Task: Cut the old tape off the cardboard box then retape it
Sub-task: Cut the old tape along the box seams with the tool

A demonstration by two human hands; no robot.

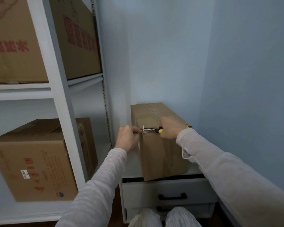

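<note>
A long brown cardboard box (pixel 161 154) lies on a white drawer cabinet (pixel 167 189), with a taped seam running along its top. My right hand (pixel 170 126) grips the yellow and black handle of a cutting tool (pixel 152 129) whose metal blades point left over the box's near top corner. My left hand (pixel 127 136) pinches something small at the blade tips, at the box's left top edge. What it pinches is too small to make out.
White metal shelving (pixel 59 99) stands on the left and holds several large printed cardboard boxes (pixel 33 161). Pale blue walls close in behind and to the right of the box. The cabinet's top drawer stands slightly open. My knees show at the bottom.
</note>
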